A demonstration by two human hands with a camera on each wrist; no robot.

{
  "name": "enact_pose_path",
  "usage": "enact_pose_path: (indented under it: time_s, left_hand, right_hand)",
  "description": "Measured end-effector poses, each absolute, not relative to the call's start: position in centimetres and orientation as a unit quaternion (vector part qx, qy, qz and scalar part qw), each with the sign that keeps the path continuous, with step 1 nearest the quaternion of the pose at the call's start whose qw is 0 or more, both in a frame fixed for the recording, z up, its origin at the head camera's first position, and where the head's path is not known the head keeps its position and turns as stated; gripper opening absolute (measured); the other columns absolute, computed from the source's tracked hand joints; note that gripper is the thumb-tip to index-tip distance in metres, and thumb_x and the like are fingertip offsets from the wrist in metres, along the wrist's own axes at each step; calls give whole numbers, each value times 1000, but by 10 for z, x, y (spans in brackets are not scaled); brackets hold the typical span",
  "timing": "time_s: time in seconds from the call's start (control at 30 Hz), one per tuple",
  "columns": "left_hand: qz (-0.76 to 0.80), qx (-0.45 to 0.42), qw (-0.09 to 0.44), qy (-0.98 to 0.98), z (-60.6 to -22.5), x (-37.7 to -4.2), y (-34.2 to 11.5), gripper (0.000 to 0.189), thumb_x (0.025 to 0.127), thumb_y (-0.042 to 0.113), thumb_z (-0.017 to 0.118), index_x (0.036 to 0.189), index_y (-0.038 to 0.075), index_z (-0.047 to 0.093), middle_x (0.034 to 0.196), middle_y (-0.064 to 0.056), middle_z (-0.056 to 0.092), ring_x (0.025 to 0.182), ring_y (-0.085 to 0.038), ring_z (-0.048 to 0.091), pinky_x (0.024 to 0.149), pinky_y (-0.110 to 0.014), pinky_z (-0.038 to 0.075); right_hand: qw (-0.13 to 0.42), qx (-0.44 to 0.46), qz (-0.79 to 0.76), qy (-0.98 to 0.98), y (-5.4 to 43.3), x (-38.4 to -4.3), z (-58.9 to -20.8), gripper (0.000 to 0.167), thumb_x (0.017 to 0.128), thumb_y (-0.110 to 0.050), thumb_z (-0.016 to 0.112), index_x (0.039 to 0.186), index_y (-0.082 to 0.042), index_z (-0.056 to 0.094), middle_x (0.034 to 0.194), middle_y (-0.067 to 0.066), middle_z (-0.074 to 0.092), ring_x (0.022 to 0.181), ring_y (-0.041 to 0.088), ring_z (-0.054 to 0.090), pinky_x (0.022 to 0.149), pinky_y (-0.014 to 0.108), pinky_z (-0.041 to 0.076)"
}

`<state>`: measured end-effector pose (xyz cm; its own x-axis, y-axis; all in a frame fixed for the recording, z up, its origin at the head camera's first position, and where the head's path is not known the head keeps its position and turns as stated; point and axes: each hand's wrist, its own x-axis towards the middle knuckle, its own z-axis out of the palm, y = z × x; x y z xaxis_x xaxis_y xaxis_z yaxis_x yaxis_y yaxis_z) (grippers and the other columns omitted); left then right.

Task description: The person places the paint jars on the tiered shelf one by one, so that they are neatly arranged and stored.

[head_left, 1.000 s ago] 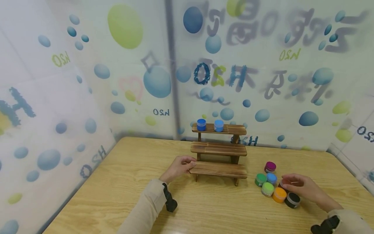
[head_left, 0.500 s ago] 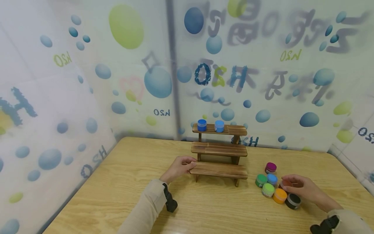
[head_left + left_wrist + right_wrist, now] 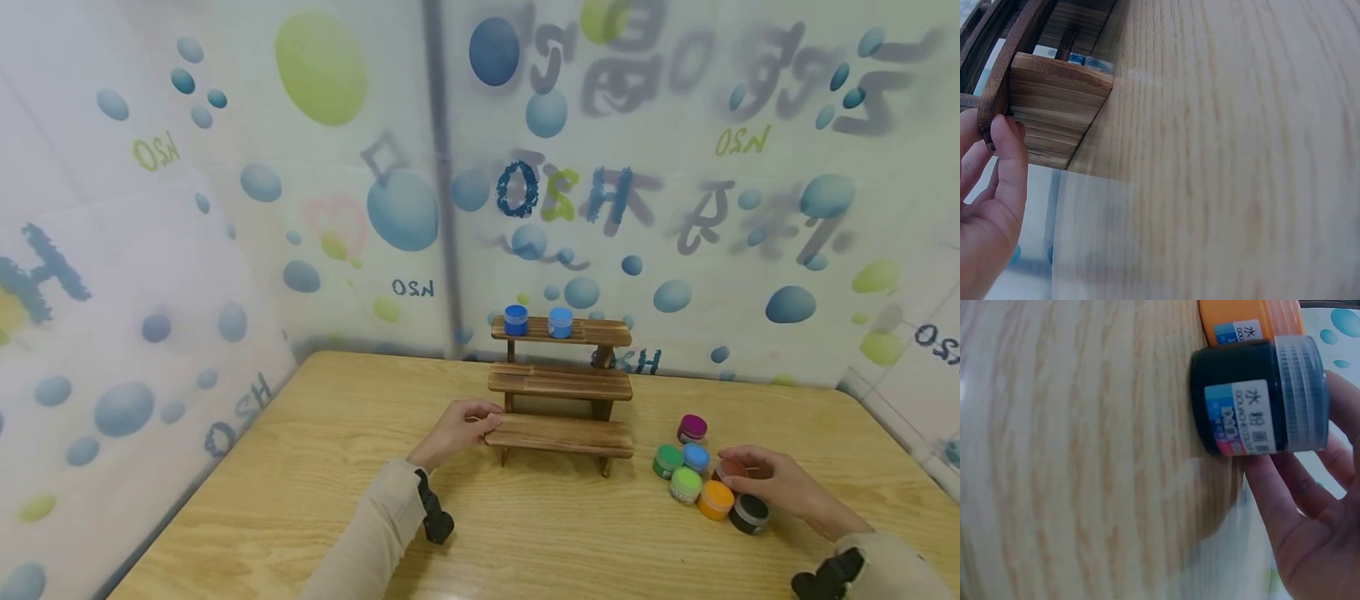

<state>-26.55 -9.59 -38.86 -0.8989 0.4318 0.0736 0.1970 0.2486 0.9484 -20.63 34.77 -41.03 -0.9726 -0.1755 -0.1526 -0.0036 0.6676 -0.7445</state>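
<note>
A three-tier wooden stand (image 3: pixel 558 433) stands on the table, and my left hand (image 3: pixel 456 432) pinches the left end of its lowest board. In the left wrist view, the thumb and fingers (image 3: pixel 1009 165) meet at that board's end. To the right, my right hand (image 3: pixel 783 485) holds a reddish-brown paint jar (image 3: pixel 732 470) between thumb and fingers, still within the group of jars. A black gouache jar (image 3: pixel 1235 400) hides the held jar in the right wrist view. Orange (image 3: pixel 716 499), light green (image 3: pixel 686 484), green (image 3: pixel 667 461), light blue (image 3: pixel 696 457) and purple (image 3: pixel 692 428) jars are grouped nearby.
A dark blue jar (image 3: pixel 515 320) and a lighter blue jar (image 3: pixel 560 322) sit on the stand's top board. Behind the wooden table (image 3: pixel 315 417) hangs a patterned curtain (image 3: pixel 337 208), close to the table's back edge.
Both hands keep their places, the left at the stand and the right on the reddish-brown jar. Only a slight shift of the head view shows.
</note>
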Motion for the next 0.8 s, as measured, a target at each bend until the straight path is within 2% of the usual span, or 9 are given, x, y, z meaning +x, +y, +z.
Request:
enact_pose_path:
  time_s: [0.43, 0.63, 0.8]
  left_hand:
    - [579, 200, 98, 785, -388, -265, -95, 25, 89, 7, 52, 110, -8, 57, 87, -12, 58, 70, -13, 50, 70, -53, 45]
    - [579, 199, 99, 784, -387, -265, -95, 25, 89, 7, 52, 110, -8, 57, 86, -11, 58, 71, -13, 50, 66, -43, 48]
    - [581, 195, 100, 784, -385, -263, -95, 25, 89, 6, 52, 110, -8, 57, 86, -10, 58, 69, -12, 50, 68, -45, 48]
  right_hand:
    - [93, -42, -420, 902, 349, -205, -415, 53, 87, -26, 58, 123, 10, 44, 118, 29, 47, 99, 36, 50, 77, 42, 47]
    - [86, -30, -425, 901, 351, -204, -414, 56, 86, -29, 59, 125, 8, 43, 118, 27, 49, 99, 35, 51, 75, 38, 48]
    - [67, -44, -432, 898, 352, -204, -406, 54, 87, -27, 57, 125, 8, 43, 118, 27, 49, 98, 34, 53, 72, 34, 50]
